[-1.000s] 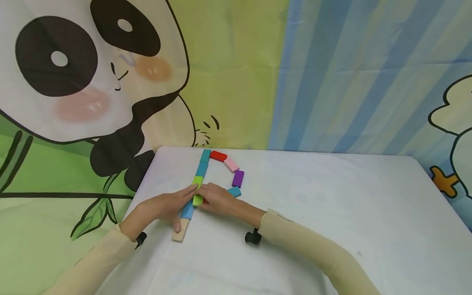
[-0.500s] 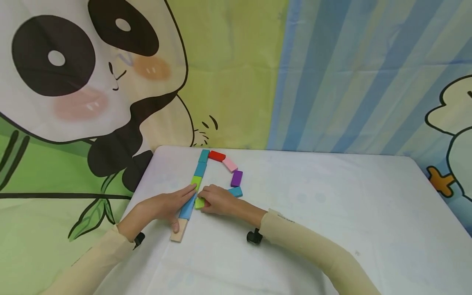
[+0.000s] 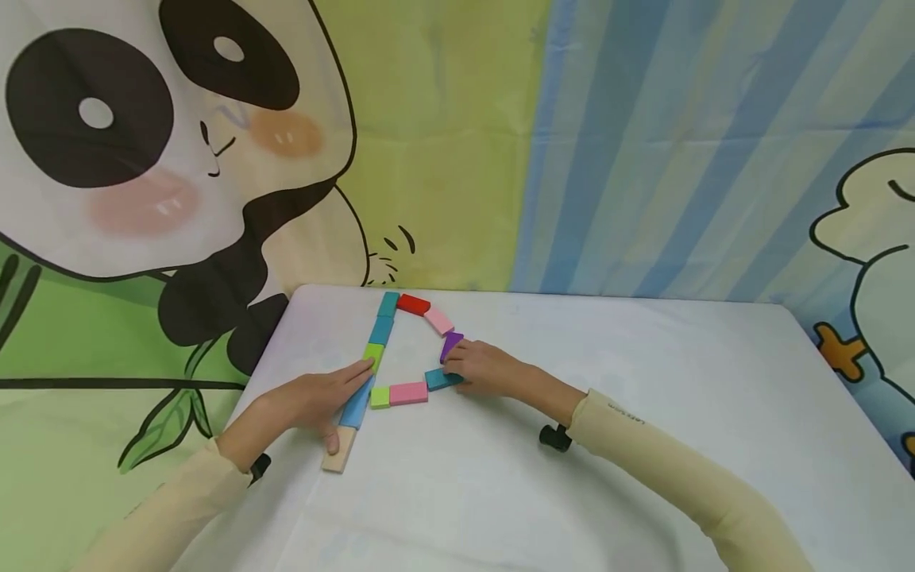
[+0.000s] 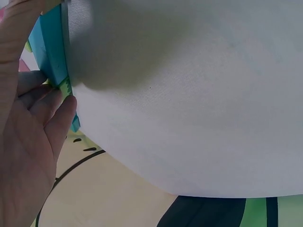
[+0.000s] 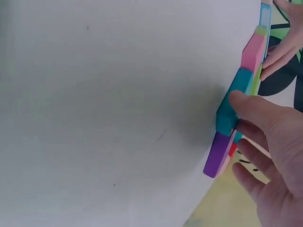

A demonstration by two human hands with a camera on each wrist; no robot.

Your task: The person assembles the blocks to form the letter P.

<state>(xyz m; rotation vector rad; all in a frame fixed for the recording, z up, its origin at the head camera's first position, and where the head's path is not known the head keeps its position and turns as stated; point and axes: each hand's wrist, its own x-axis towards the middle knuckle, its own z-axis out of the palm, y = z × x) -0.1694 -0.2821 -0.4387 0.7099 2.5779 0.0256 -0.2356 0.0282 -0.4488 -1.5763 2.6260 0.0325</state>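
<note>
In the head view my right hand (image 3: 493,369) pinches a teal block (image 3: 438,380) lying on the table; the right wrist view shows its thumb on the near face of that teal block (image 5: 232,106). A purple block (image 3: 449,346) lies just beyond those fingers. To the left lie a pink block (image 3: 408,393) and a small lime block (image 3: 380,397), end to end. My left hand (image 3: 307,403) rests along a slanted row, fingertips at a lime block (image 3: 373,352), thumb on a plain wooden block (image 3: 336,459). A light blue block (image 3: 357,407) lies between them, partly covered.
Further up the row are a blue block (image 3: 382,330) and a teal-green block (image 3: 388,303). A red block (image 3: 413,304) and a pale pink block (image 3: 438,320) curve from its top toward the purple one. The white table (image 3: 608,413) meets a cartoon-printed backdrop (image 3: 443,143).
My right hand has let go of the lime and pink blocks, which now lie beside the row, and moved right to the teal block. The left hand stays on the row.
</note>
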